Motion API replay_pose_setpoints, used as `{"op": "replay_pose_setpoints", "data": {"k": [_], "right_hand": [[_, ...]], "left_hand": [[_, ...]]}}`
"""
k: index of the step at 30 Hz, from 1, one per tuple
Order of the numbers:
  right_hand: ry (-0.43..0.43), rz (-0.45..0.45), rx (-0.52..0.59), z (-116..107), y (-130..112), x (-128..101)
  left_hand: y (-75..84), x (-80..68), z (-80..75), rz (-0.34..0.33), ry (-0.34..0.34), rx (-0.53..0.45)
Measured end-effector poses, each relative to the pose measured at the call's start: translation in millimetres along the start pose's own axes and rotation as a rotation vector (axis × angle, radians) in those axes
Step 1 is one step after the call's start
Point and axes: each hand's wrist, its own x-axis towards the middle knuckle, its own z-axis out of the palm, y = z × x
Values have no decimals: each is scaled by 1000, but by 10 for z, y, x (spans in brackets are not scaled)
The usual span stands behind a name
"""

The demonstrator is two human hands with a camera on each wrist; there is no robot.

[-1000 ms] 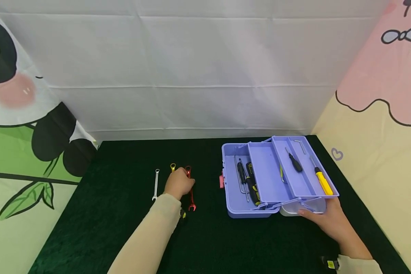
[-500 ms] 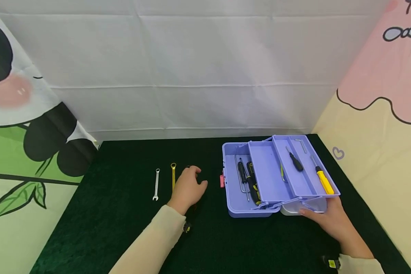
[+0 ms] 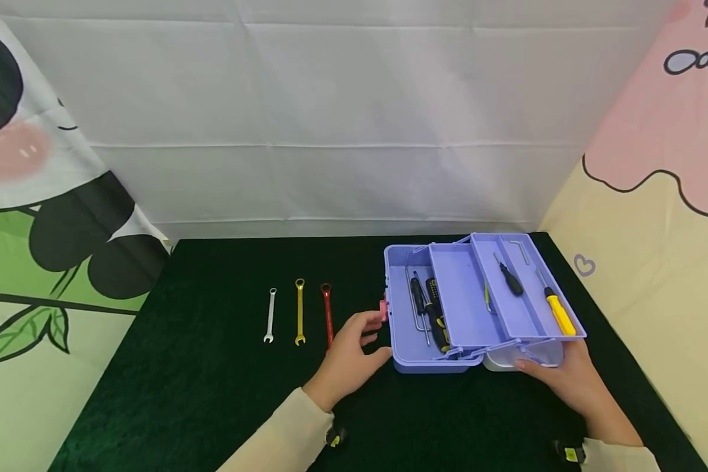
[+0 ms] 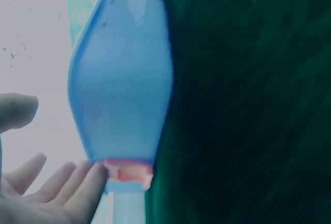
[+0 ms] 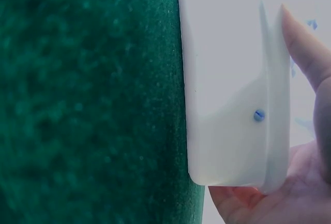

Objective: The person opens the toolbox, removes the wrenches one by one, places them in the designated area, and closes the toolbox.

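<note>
An opened lilac toolbox [image 3: 457, 295] stands right of centre, its trays spread out. My right hand [image 3: 578, 390] grips the whitish lid [image 5: 227, 79] at the toolbox's near right corner, thumb over the rim. My left hand [image 3: 351, 360] is at the toolbox's left side with fingers extended, holding nothing. Its fingertips lie close by the pink latch [image 4: 129, 171]; whether they touch it I cannot tell. Left of that hand, a silver wrench [image 3: 270, 314], a yellow wrench [image 3: 300, 311] and a red wrench [image 3: 328, 314] lie in a row, the red one's lower end hidden.
Inside the toolbox are a yellow-handled screwdriver [image 3: 559, 313], a small black screwdriver [image 3: 512, 282], a hex key [image 3: 519, 251] and several more tools in the lower compartment. Dark green cloth [image 3: 183, 380] covers the table, with a white sheet [image 3: 342, 118] behind it.
My left hand has moved from the wrenches rightward to the toolbox, uncovering the yellow wrench and most of the red one. My right hand keeps its hold on the lid.
</note>
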Motion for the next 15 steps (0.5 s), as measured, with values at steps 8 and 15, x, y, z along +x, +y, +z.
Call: {"op": "replay_pose_setpoints", "data": {"k": [8, 15], "right_hand": [[4, -11, -12, -19, 17, -13], [2, -19, 0, -15, -12, 2]], "left_hand": [[-42, -133, 218, 24, 64, -129], [-93, -128, 381, -8, 63, -226]]}}
